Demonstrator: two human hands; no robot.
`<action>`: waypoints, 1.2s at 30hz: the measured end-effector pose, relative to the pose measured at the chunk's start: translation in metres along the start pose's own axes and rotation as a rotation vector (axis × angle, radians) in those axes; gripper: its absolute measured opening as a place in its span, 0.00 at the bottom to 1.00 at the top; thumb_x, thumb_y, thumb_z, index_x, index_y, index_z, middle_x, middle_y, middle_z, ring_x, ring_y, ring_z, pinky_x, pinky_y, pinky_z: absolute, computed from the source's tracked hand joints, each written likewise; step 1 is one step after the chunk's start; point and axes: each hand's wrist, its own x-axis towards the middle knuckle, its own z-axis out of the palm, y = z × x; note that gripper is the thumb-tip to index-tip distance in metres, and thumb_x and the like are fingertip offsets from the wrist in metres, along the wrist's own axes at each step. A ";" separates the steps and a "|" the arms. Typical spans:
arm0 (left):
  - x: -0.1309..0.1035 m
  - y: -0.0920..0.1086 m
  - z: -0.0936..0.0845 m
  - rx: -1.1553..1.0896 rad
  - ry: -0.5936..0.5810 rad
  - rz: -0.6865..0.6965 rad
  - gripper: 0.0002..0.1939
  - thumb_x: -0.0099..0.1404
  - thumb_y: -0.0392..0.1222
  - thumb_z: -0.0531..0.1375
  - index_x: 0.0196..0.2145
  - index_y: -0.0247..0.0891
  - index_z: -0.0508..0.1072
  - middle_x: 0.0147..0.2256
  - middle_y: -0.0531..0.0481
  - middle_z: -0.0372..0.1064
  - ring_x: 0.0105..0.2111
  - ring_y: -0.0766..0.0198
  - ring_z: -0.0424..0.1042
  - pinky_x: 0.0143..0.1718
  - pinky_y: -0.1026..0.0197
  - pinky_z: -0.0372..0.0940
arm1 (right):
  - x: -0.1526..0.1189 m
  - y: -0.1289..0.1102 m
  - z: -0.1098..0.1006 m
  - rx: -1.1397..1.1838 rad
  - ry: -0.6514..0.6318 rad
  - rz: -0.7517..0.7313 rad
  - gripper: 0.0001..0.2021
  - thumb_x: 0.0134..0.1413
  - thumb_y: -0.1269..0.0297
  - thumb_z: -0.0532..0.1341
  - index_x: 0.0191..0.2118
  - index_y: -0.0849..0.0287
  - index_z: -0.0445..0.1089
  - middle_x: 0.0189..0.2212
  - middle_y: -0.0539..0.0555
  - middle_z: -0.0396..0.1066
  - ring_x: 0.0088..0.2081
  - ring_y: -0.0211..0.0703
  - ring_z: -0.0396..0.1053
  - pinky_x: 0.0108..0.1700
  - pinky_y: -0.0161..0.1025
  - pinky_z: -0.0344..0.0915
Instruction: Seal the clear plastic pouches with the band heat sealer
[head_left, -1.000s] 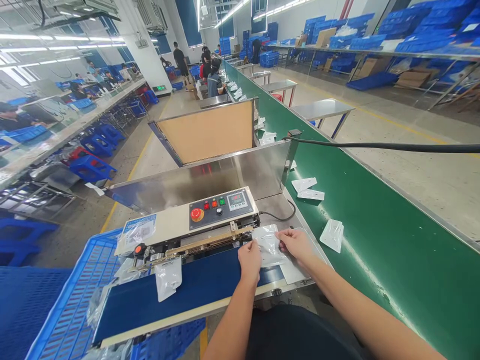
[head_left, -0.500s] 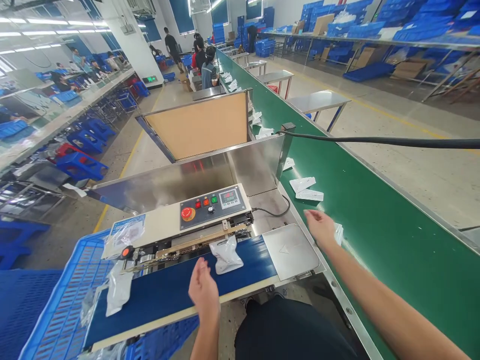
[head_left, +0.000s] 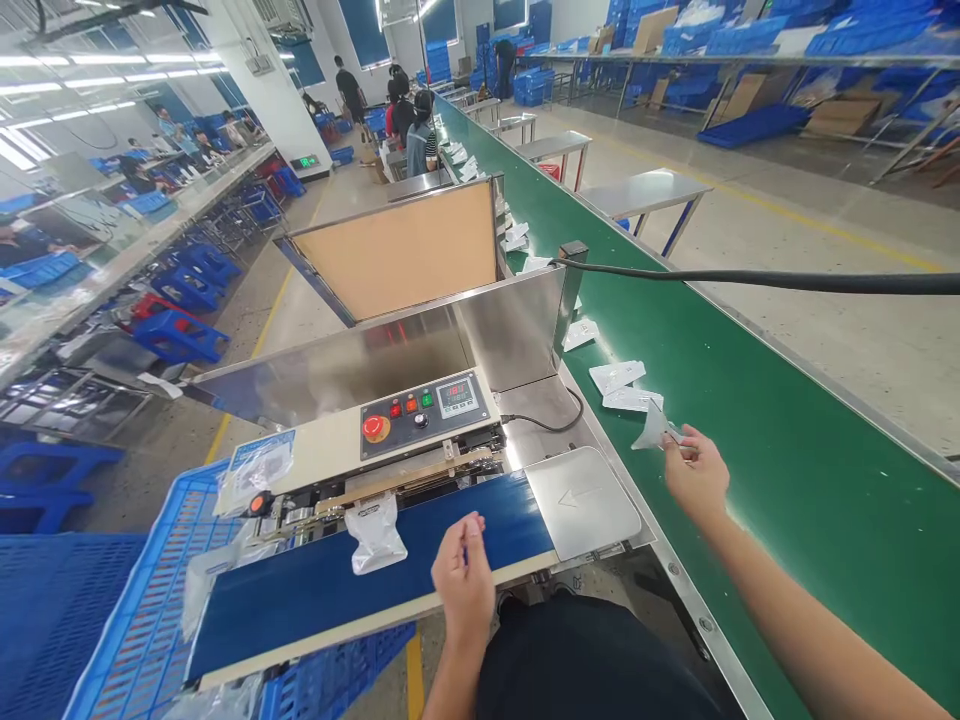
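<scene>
Clock read from view centre. At 8, blue crate (head_left: 146, 580) beneath far end of sealing machine. Between 7 and 8, dark blue belt (head_left: 300, 592); on it, towards 7, belt pouch (head_left: 379, 548), white, top edge in at machine's rail. Close in at 8, control panel (head_left: 405, 412), red button, lit display. At 6, left hand (head_left: 465, 580), over belt's near edge; fingers loosely curled, nothing visible in grasp. Between 4 and 5, steel plate (head_left: 585, 505), arrow-marked. Just past 3, two flat pouches (head_left: 632, 401) on green conveyor (head_left: 795, 440). Between 3 and 4, held pouch (head_left: 651, 428), above conveyor, tilted. Near 4, right hand (head_left: 697, 475); thumb and fingers pinched on held pouch's edge.
</scene>
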 end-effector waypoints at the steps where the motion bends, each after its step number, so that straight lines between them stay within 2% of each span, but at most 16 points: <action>1: 0.000 0.008 0.012 0.025 -0.071 0.075 0.22 0.73 0.59 0.61 0.44 0.39 0.84 0.43 0.39 0.83 0.44 0.50 0.83 0.49 0.50 0.78 | -0.009 -0.018 -0.003 0.083 -0.006 -0.059 0.21 0.57 0.42 0.65 0.36 0.58 0.71 0.50 0.68 0.79 0.33 0.46 0.74 0.38 0.42 0.71; 3: 0.000 0.023 0.037 0.061 -0.198 0.209 0.19 0.75 0.56 0.59 0.46 0.41 0.84 0.46 0.39 0.82 0.48 0.50 0.82 0.53 0.49 0.76 | -0.032 -0.056 -0.010 0.217 -0.078 -0.166 0.21 0.57 0.41 0.67 0.36 0.57 0.71 0.49 0.64 0.79 0.33 0.43 0.73 0.37 0.40 0.71; 6: 0.002 0.042 0.068 0.040 -0.325 0.314 0.21 0.75 0.55 0.59 0.54 0.41 0.82 0.53 0.39 0.80 0.54 0.49 0.79 0.58 0.50 0.73 | -0.077 -0.106 -0.017 0.309 -0.365 -0.254 0.21 0.56 0.41 0.69 0.32 0.55 0.72 0.35 0.55 0.79 0.28 0.40 0.70 0.34 0.38 0.71; 8: 0.004 0.048 0.080 -0.006 -0.406 0.295 0.22 0.76 0.56 0.57 0.55 0.40 0.82 0.51 0.39 0.81 0.51 0.50 0.79 0.55 0.52 0.73 | -0.103 -0.126 -0.018 0.390 -0.607 -0.192 0.21 0.55 0.40 0.70 0.31 0.55 0.73 0.26 0.52 0.74 0.27 0.41 0.69 0.32 0.38 0.70; 10: 0.006 0.047 0.085 -0.035 -0.452 0.207 0.25 0.78 0.58 0.53 0.46 0.38 0.84 0.41 0.42 0.82 0.41 0.54 0.78 0.45 0.57 0.72 | -0.121 -0.136 -0.017 0.516 -0.774 -0.021 0.23 0.54 0.37 0.70 0.37 0.55 0.75 0.25 0.51 0.73 0.28 0.44 0.71 0.33 0.40 0.72; 13: 0.006 0.039 0.081 -0.023 -0.442 0.078 0.30 0.77 0.60 0.51 0.36 0.35 0.83 0.29 0.46 0.75 0.30 0.59 0.69 0.33 0.62 0.64 | -0.132 -0.135 -0.014 0.602 -0.810 0.227 0.30 0.49 0.34 0.70 0.47 0.55 0.75 0.27 0.52 0.75 0.29 0.47 0.73 0.35 0.43 0.74; 16: 0.005 0.028 0.076 0.001 -0.457 0.055 0.27 0.75 0.61 0.55 0.34 0.36 0.82 0.26 0.49 0.70 0.27 0.61 0.63 0.30 0.63 0.58 | -0.132 -0.126 -0.008 0.453 -0.867 0.263 0.25 0.47 0.36 0.70 0.36 0.55 0.75 0.21 0.50 0.70 0.23 0.43 0.68 0.27 0.39 0.67; 18: 0.009 0.021 0.077 0.007 -0.423 0.006 0.25 0.71 0.60 0.59 0.27 0.37 0.79 0.22 0.52 0.65 0.26 0.63 0.59 0.29 0.64 0.55 | -0.128 -0.121 -0.001 0.340 -0.879 0.244 0.22 0.50 0.39 0.68 0.27 0.55 0.72 0.17 0.48 0.67 0.20 0.40 0.62 0.23 0.37 0.60; 21: 0.021 0.010 0.084 -0.082 -0.296 -0.241 0.26 0.63 0.61 0.65 0.18 0.38 0.71 0.18 0.55 0.56 0.23 0.66 0.54 0.26 0.64 0.52 | -0.121 -0.119 0.016 0.297 -0.789 0.310 0.20 0.49 0.44 0.68 0.23 0.55 0.67 0.15 0.47 0.65 0.17 0.36 0.57 0.21 0.34 0.53; 24: 0.036 -0.001 0.089 -0.210 -0.195 -0.445 0.26 0.57 0.62 0.69 0.19 0.38 0.72 0.17 0.57 0.55 0.21 0.67 0.54 0.24 0.63 0.51 | -0.113 -0.123 0.038 0.351 -0.795 0.401 0.19 0.49 0.48 0.70 0.24 0.56 0.67 0.15 0.48 0.67 0.17 0.35 0.58 0.21 0.33 0.54; 28: 0.051 -0.011 0.079 -0.254 -0.136 -0.465 0.28 0.54 0.66 0.71 0.24 0.34 0.77 0.19 0.53 0.63 0.22 0.65 0.61 0.24 0.63 0.56 | -0.120 -0.138 0.068 0.391 -0.871 0.443 0.19 0.50 0.51 0.73 0.23 0.57 0.67 0.14 0.48 0.67 0.16 0.33 0.58 0.20 0.31 0.56; 31: 0.056 -0.018 0.060 -0.285 -0.081 -0.485 0.30 0.53 0.68 0.71 0.28 0.32 0.81 0.22 0.50 0.70 0.24 0.62 0.67 0.26 0.62 0.61 | -0.135 -0.149 0.083 0.423 -0.994 0.468 0.18 0.51 0.51 0.74 0.26 0.58 0.70 0.16 0.50 0.70 0.17 0.35 0.62 0.21 0.32 0.61; 33: 0.058 -0.021 0.043 -0.329 -0.033 -0.502 0.30 0.53 0.66 0.72 0.34 0.31 0.83 0.28 0.46 0.76 0.29 0.58 0.73 0.31 0.60 0.67 | -0.137 -0.150 0.086 0.455 -1.071 0.469 0.16 0.50 0.52 0.75 0.30 0.59 0.74 0.20 0.52 0.73 0.20 0.36 0.66 0.22 0.33 0.65; 35: 0.056 -0.022 0.024 -0.341 0.057 -0.491 0.28 0.56 0.62 0.72 0.41 0.32 0.84 0.38 0.41 0.81 0.39 0.52 0.79 0.40 0.56 0.72 | -0.124 -0.141 0.083 0.471 -1.042 0.449 0.19 0.49 0.48 0.75 0.35 0.59 0.76 0.22 0.52 0.74 0.20 0.37 0.67 0.21 0.33 0.62; 36: 0.053 -0.022 0.014 -0.316 0.121 -0.466 0.27 0.58 0.60 0.72 0.45 0.34 0.84 0.44 0.40 0.82 0.44 0.50 0.79 0.45 0.53 0.73 | -0.109 -0.133 0.079 0.469 -0.952 0.434 0.21 0.49 0.45 0.74 0.37 0.59 0.77 0.22 0.51 0.73 0.20 0.37 0.65 0.20 0.33 0.59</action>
